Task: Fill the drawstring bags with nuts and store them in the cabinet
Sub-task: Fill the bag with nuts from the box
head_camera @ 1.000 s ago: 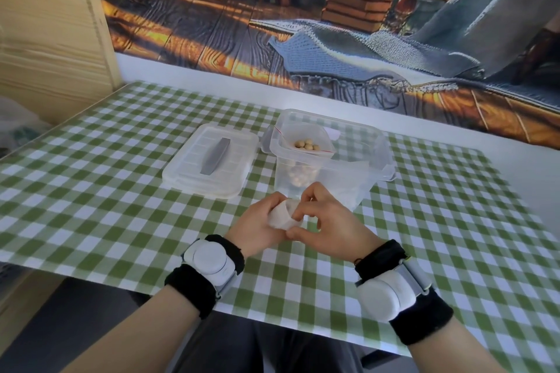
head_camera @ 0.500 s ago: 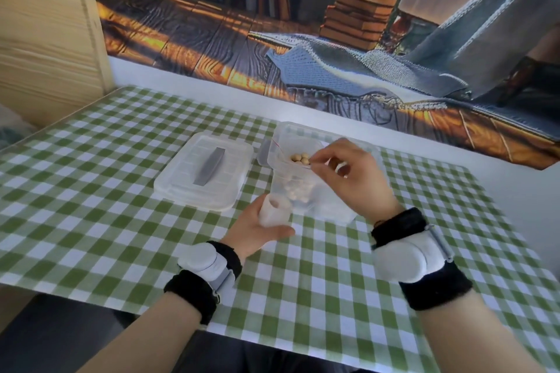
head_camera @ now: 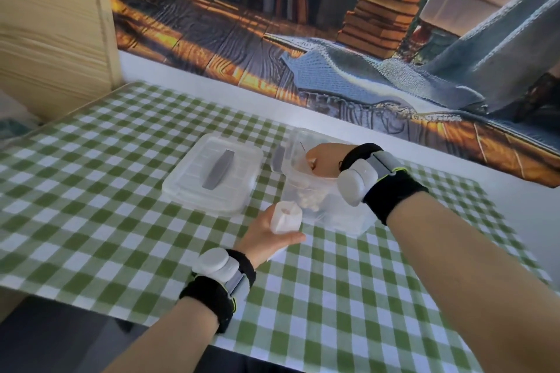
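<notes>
My left hand (head_camera: 265,238) holds a small white drawstring bag (head_camera: 286,218) upright, its mouth open, just in front of a clear plastic container (head_camera: 348,216). My right hand (head_camera: 325,160) reaches down into the container from above, and its fingertips are hidden behind the container's rim. Pale nuts (head_camera: 309,201) show through the container's front wall, low down. I cannot see whether the right fingers hold any nuts.
The container's clear lid (head_camera: 194,188) with a grey handle lies flat to the left of the container. A light wooden cabinet (head_camera: 51,30) stands at the table's far left. The green checked tablecloth (head_camera: 363,297) covers the table up to the wall.
My right hand left the bag, moved forward over the container and has now dipped inside it. My left hand keeps the bag and has shifted slightly toward the container.
</notes>
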Tool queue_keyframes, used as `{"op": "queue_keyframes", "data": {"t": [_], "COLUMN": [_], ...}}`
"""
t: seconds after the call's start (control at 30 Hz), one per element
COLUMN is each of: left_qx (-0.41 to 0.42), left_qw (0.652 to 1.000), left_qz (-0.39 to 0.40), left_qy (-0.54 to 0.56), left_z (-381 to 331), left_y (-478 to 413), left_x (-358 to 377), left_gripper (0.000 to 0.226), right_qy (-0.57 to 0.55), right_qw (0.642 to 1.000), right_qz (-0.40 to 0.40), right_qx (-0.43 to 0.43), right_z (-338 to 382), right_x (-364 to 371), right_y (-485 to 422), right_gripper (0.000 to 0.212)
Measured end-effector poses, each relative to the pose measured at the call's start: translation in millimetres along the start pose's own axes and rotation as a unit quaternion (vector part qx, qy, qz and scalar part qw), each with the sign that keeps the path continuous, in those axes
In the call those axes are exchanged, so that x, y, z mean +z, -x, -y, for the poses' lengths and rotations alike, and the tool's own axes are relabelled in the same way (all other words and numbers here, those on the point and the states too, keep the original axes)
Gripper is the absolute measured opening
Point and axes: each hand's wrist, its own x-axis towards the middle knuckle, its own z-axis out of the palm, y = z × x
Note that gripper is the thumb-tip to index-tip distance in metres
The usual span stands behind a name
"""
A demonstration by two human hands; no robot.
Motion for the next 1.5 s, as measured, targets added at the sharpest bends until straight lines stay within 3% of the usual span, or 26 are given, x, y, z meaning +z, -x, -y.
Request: {"op": "queue_keyframes", "data": {"t": [0.5,0.63,0.73,0.87,1.07,1.2,1.5], "left_qx": [-0.006,-0.001,0.002,0.003,0.008,0.008,0.024], "left_qw": [1.000,1.000,1.000,1.000,1.000,1.000,0.999], "left_qz": [0.003,0.011,0.013,0.015,0.020,0.018,0.022], "left_qy": [0.022,0.015,0.011,0.013,0.013,0.009,-0.004], "left_z": [3,3,2,2,2,2,5], "left_y": [-4,-4,-4,-4,-4,-3,-4], "left_x": [-1,-2,-2,-2,-2,-2,-3], "left_gripper": [0.045,0.044,0.041,0.042,0.039,0.040,0.039], "right_qy": [-0.076,-0.105,-0.171,-0.200,-0.129,-0.087,-0.133], "right_qw": [0.989,0.992,0.979,0.976,0.991,0.996,0.987], "right_qz": [0.130,0.062,0.102,0.070,0.029,-0.011,-0.066], "right_qx": [0.012,0.033,0.037,0.043,0.005,-0.002,-0.059], "right_z": [-7,-7,-13,-16,-17,-23,-23], "right_x": [1,3,5,2,3,10,12], "right_y": [3,3,-1,-2,-2,-8,-6], "right_gripper": [0.048,0.043,0.030,0.038,0.020,0.035,0.031]}}
